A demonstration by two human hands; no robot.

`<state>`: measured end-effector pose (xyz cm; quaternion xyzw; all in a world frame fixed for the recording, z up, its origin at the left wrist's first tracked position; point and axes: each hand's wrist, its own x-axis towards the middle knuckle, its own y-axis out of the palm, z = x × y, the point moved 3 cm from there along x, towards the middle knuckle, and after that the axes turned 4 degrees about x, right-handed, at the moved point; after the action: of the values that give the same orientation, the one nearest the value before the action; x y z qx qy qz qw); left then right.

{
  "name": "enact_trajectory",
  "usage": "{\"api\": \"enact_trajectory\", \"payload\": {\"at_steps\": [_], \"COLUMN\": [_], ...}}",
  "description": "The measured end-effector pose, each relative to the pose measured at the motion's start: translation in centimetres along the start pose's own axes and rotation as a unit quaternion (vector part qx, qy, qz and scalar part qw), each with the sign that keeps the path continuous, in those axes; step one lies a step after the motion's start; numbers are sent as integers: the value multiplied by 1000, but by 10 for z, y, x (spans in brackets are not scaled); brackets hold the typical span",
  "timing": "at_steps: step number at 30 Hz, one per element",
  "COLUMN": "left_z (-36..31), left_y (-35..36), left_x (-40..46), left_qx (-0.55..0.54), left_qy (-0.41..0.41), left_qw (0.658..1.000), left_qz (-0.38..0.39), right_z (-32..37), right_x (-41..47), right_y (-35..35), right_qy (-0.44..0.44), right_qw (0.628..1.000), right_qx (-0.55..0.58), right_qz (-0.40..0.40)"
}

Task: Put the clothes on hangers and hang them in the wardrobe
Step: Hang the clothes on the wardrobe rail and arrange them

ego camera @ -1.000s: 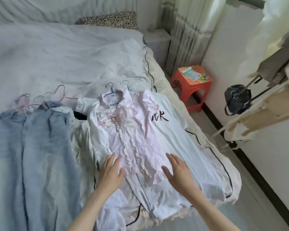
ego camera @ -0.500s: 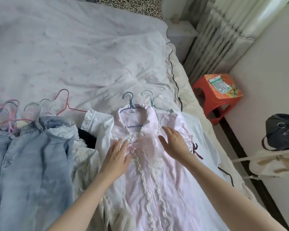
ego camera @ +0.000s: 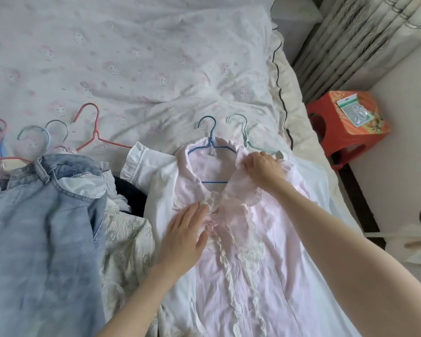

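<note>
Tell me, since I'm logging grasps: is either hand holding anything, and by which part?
The right hand grips the pink blouse at its collar; the left hand only rests flat on its front.

No lettering, brand or number can be read anywhere in this view. The packet (ego camera: 355,112) on the red stool (ego camera: 336,132) carries a green header too blurred to make out, and the bedsheet (ego camera: 131,57) shows only faint cartoon figures.
</note>
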<state>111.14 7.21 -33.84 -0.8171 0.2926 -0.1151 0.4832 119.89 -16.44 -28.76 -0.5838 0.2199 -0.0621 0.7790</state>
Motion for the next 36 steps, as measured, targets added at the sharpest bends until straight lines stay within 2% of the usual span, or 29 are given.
{"api": "enact_trajectory", "payload": {"at_steps": [5,8,11,15,20,23,25,28,32,36], "left_z": [-8,-24,-47,-92,-187,-271,-329,-410,-499,-584], "left_y": [-19,-60,-114,-164,-196,-220,-230,-219,-174,-137], "left_x": [-4,0,11,21,19,3,-15,-51,-113,-193], "left_qx": [-49,-78,-53,-22,-13,-25,-87,-202,-281,-317], "left_qy": [-3,-31,1,39,183,319,380,408,416,471], "left_qw": [999,993,982,981,972,937,915,890,864,823], "left_qz": [-11,-88,-179,-188,-148,-142,-104,-26,-27,9], "right_z": [-2,-8,-20,-53,-108,-151,-181,-219,-252,-266], "right_x": [-33,-68,-113,-183,-287,-363,-422,-517,-644,-769], "right_y": [-35,-63,-92,-141,-192,-229,-253,-279,-280,-268], "right_qy": [24,12,-4,20,33,55,78,118,169,227], "right_qw": [985,976,966,932,885,842,814,779,776,755], "right_qx": [120,137,134,209,315,350,349,318,183,81], "right_qz": [-123,-171,-223,-294,-343,-407,-457,-528,-580,-610]}}
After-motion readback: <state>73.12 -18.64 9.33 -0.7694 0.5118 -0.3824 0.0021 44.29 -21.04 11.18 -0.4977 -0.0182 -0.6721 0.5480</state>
